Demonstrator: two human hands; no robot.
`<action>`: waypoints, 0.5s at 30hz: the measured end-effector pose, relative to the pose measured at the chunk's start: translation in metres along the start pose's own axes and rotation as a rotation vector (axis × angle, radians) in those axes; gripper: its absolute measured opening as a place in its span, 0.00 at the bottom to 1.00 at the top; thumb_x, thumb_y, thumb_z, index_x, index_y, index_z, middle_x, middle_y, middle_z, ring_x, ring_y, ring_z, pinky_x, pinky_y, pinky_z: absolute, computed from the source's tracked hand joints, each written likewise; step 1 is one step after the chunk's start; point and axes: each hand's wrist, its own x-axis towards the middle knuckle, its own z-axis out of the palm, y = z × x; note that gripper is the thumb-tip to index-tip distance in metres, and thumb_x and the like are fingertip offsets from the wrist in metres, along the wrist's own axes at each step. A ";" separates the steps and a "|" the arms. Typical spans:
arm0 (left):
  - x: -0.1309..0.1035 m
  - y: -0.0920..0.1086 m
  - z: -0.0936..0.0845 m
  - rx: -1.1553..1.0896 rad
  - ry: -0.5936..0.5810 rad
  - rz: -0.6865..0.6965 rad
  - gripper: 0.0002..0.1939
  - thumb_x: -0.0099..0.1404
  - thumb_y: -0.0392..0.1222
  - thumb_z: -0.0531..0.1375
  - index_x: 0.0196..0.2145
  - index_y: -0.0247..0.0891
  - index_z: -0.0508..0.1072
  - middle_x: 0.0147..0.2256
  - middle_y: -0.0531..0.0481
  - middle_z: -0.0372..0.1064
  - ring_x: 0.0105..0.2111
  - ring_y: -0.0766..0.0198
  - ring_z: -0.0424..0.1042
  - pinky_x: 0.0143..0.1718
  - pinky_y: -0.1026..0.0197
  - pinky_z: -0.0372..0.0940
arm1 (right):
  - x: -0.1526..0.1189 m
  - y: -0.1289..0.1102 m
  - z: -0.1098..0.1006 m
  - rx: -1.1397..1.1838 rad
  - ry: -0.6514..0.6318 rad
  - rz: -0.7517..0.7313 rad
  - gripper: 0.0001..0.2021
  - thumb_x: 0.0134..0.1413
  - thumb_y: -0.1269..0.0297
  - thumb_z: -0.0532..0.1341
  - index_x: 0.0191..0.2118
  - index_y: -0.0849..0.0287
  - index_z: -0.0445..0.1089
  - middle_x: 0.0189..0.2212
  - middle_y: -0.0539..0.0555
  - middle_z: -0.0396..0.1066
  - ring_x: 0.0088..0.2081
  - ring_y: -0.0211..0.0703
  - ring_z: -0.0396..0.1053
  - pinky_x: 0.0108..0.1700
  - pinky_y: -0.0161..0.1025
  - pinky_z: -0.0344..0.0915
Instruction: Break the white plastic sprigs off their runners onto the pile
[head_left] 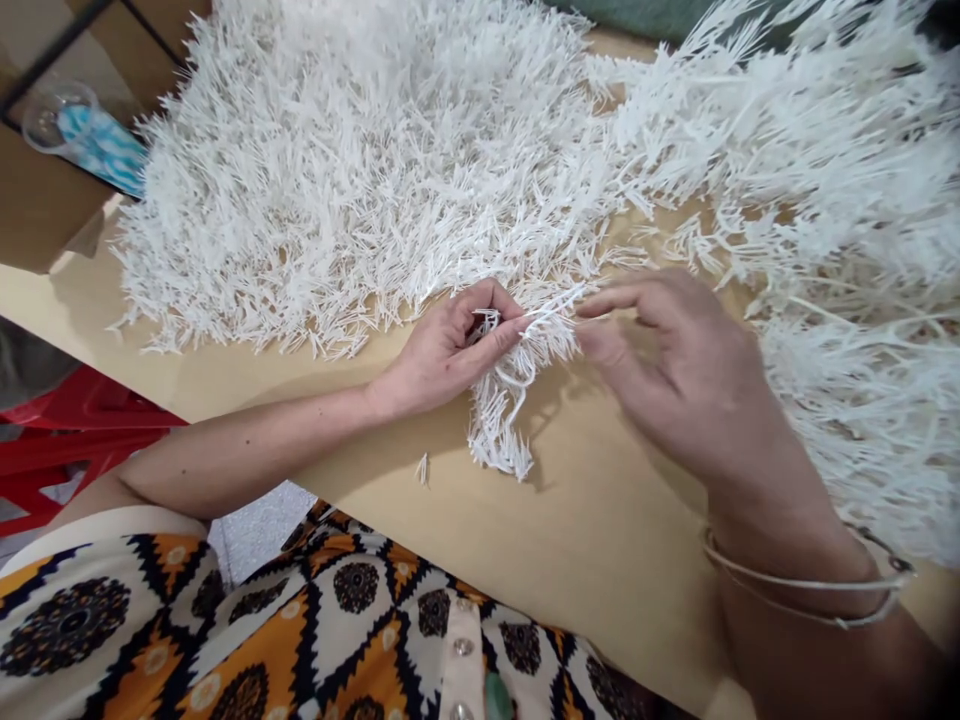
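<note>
My left hand [465, 345] is closed, with thumb and index finger pinching a white plastic sprig [551, 310] by its thin stem. Needle-like tips on this sprig point to the right. Below the fingers hangs a tufted white strand [499, 440], its lower end close to the tabletop; whether it joins the pinched stem I cannot tell. My right hand [667, 370] is just right of the sprig's tips, slightly blurred. Its thumb and index finger are apart, with nothing clearly held between them.
A large heap of white plastic sprigs [360, 170] covers the back of the tan table [600, 560]. Longer white branches [862, 300] lie along the right. One loose bit [424, 468] rests near the front edge. Cardboard [45, 200] and a clear plastic cup [64, 115] are back left; a red stool [82, 430] stands left.
</note>
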 end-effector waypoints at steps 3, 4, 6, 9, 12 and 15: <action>0.000 0.000 0.000 0.003 -0.007 0.007 0.19 0.73 0.59 0.62 0.38 0.38 0.71 0.30 0.53 0.66 0.25 0.71 0.60 0.26 0.64 0.56 | -0.005 -0.014 0.009 0.020 -0.120 -0.016 0.20 0.65 0.41 0.61 0.49 0.53 0.70 0.49 0.59 0.73 0.52 0.58 0.70 0.53 0.55 0.66; 0.000 0.000 0.000 0.005 -0.017 -0.001 0.18 0.74 0.58 0.61 0.38 0.38 0.71 0.29 0.54 0.65 0.25 0.71 0.59 0.26 0.64 0.55 | -0.006 -0.015 0.013 0.012 -0.130 -0.022 0.18 0.67 0.43 0.61 0.48 0.53 0.70 0.47 0.59 0.73 0.51 0.57 0.70 0.52 0.54 0.66; -0.001 -0.001 0.000 0.004 -0.039 -0.023 0.17 0.74 0.57 0.61 0.40 0.38 0.71 0.28 0.55 0.64 0.24 0.71 0.58 0.25 0.64 0.53 | -0.007 -0.014 0.019 0.004 -0.120 -0.025 0.12 0.71 0.50 0.57 0.43 0.52 0.69 0.40 0.56 0.73 0.45 0.54 0.70 0.48 0.52 0.66; -0.002 0.000 -0.002 -0.011 -0.054 -0.037 0.17 0.74 0.56 0.61 0.40 0.38 0.71 0.25 0.57 0.60 0.22 0.72 0.55 0.24 0.64 0.51 | -0.005 -0.008 0.022 -0.041 -0.075 -0.019 0.13 0.73 0.55 0.53 0.35 0.51 0.66 0.33 0.54 0.70 0.39 0.51 0.67 0.44 0.49 0.63; -0.002 0.002 -0.003 0.006 -0.072 -0.024 0.17 0.74 0.56 0.62 0.39 0.39 0.71 0.23 0.59 0.57 0.22 0.71 0.54 0.24 0.63 0.51 | -0.003 -0.003 0.018 -0.109 -0.025 0.000 0.16 0.73 0.56 0.53 0.30 0.51 0.61 0.30 0.53 0.66 0.36 0.51 0.65 0.42 0.50 0.60; 0.000 0.004 -0.004 -0.002 -0.119 -0.025 0.16 0.73 0.56 0.62 0.39 0.39 0.70 0.23 0.59 0.56 0.22 0.71 0.54 0.24 0.63 0.52 | -0.002 -0.001 0.016 -0.037 -0.004 0.058 0.17 0.74 0.54 0.52 0.30 0.51 0.63 0.29 0.52 0.68 0.36 0.50 0.66 0.42 0.49 0.61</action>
